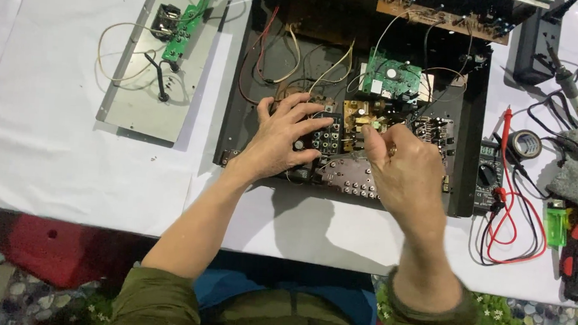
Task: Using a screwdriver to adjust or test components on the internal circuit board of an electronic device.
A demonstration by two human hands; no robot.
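Open black chassis (239, 114), frame centre: left hand (280, 139) spread flat on connector block (328, 139); right hand (404, 172) pinched closed above yellow circuit board (354, 113), held item not discernible. Multimeter (487, 176), right.

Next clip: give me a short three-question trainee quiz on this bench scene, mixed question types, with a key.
1. True or false: the left hand lies flat on the grey panel left of the black chassis.
2. Which lies right of the chassis? A) multimeter with red and black leads B) hammer C) drill
3. Fill in: the right hand pinches near the yellowish board, just below the ___ circuit board.

Key: 1 false, it rests on the components inside the chassis; 2 A; 3 green. Whether the right hand's grip encloses a tool or part cannot be told.
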